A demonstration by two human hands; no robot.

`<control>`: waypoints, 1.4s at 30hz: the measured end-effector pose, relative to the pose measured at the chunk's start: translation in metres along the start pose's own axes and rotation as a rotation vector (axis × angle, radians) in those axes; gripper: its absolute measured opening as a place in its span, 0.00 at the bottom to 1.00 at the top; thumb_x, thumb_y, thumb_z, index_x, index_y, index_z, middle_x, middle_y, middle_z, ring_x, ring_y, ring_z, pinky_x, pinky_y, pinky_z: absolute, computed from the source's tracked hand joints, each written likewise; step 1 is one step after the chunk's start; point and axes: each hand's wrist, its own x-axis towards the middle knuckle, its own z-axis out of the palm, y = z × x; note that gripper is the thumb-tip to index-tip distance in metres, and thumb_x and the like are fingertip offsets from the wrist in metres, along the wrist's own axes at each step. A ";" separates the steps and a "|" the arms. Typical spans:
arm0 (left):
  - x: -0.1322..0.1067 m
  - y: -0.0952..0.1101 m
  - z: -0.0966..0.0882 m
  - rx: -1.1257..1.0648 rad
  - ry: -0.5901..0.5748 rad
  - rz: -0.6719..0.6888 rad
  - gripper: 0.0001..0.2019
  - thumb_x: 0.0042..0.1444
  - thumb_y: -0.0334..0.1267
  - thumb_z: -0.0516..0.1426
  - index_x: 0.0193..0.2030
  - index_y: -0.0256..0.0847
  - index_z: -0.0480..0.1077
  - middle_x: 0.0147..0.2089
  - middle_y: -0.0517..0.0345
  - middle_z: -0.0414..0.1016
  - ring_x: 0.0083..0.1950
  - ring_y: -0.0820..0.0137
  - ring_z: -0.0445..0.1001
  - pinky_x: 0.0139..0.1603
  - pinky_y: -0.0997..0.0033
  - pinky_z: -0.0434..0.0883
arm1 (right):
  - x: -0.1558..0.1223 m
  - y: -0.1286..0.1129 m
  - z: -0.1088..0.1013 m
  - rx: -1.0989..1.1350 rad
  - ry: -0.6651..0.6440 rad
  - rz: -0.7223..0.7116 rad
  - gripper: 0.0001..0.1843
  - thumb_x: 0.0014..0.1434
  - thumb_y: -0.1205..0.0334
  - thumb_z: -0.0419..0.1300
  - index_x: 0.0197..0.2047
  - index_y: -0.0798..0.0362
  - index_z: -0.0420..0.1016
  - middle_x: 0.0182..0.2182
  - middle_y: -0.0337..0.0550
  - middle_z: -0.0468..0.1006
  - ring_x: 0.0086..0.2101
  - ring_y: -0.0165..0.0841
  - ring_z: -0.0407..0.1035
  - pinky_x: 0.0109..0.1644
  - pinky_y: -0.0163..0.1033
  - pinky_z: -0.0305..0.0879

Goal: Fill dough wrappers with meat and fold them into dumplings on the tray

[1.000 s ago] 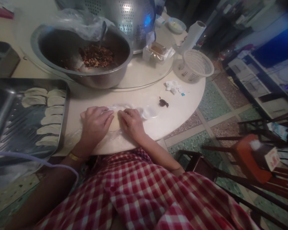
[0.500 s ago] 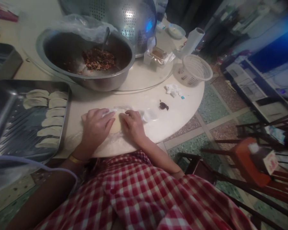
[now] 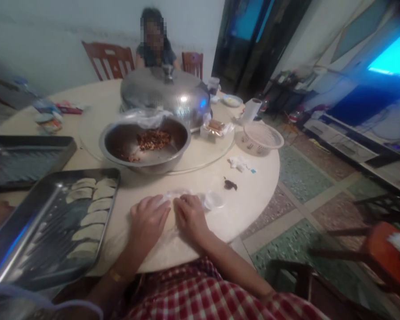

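Note:
Both my hands rest side by side on the round white table (image 3: 253, 200), pressing on a pale piece of dough (image 3: 171, 218) between them. My left hand (image 3: 149, 221) lies over its left side with curled fingers. My right hand (image 3: 190, 216) covers its right side, fingers bent down onto it. Clear plastic wrap (image 3: 178, 194) lies just beyond my fingertips. A metal tray (image 3: 36, 218) with several folded dumplings (image 3: 94, 205) sits to my left. A steel bowl (image 3: 145, 146) of dark chopped filling stands beyond my hands.
A perforated metal dome cover (image 3: 165, 95) sits mid-table, with a white plastic basket (image 3: 262, 137) and paper roll (image 3: 251, 110) to the right. A second tray (image 3: 23, 158) lies far left. A person (image 3: 155, 42) sits across the table. Wooden chairs (image 3: 370, 249) stand at my right.
The view has tilted up, showing the far side of the table and a seated person. My hands stay on the dough in the same place.

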 end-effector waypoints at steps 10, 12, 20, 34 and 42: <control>0.015 -0.005 0.009 -0.059 -0.047 -0.143 0.12 0.66 0.42 0.54 0.33 0.47 0.76 0.38 0.50 0.80 0.44 0.56 0.74 0.43 0.55 0.67 | 0.001 0.003 -0.002 -0.040 -0.037 0.007 0.12 0.67 0.69 0.57 0.47 0.53 0.81 0.46 0.53 0.80 0.45 0.42 0.70 0.52 0.47 0.69; 0.012 -0.005 0.011 -0.106 -0.088 -0.167 0.12 0.67 0.43 0.54 0.36 0.47 0.76 0.41 0.50 0.80 0.48 0.54 0.74 0.47 0.53 0.67 | -0.001 0.007 -0.003 -0.056 -0.072 0.022 0.14 0.67 0.68 0.57 0.52 0.54 0.81 0.50 0.54 0.79 0.47 0.42 0.69 0.54 0.48 0.68; -0.003 0.005 -0.004 -0.203 0.029 -0.040 0.11 0.68 0.45 0.55 0.36 0.47 0.75 0.43 0.49 0.81 0.49 0.54 0.76 0.52 0.49 0.67 | -0.011 0.010 -0.012 -0.012 -0.006 0.026 0.11 0.69 0.66 0.57 0.47 0.55 0.82 0.41 0.51 0.78 0.43 0.39 0.70 0.51 0.47 0.69; -0.006 0.002 -0.010 -0.311 -0.132 -0.069 0.10 0.68 0.45 0.53 0.38 0.49 0.73 0.43 0.56 0.84 0.50 0.56 0.77 0.56 0.49 0.68 | 0.001 -0.028 -0.043 1.213 -0.426 1.102 0.19 0.66 0.50 0.65 0.29 0.53 0.71 0.17 0.26 0.64 0.13 0.18 0.48 0.14 0.29 0.41; -0.005 0.001 -0.013 -0.309 -0.211 -0.014 0.13 0.68 0.46 0.52 0.38 0.48 0.74 0.41 0.56 0.84 0.48 0.57 0.77 0.55 0.51 0.68 | 0.011 -0.028 -0.044 1.271 -0.377 1.180 0.21 0.67 0.58 0.64 0.24 0.52 0.64 0.14 0.25 0.63 0.10 0.17 0.49 0.12 0.27 0.37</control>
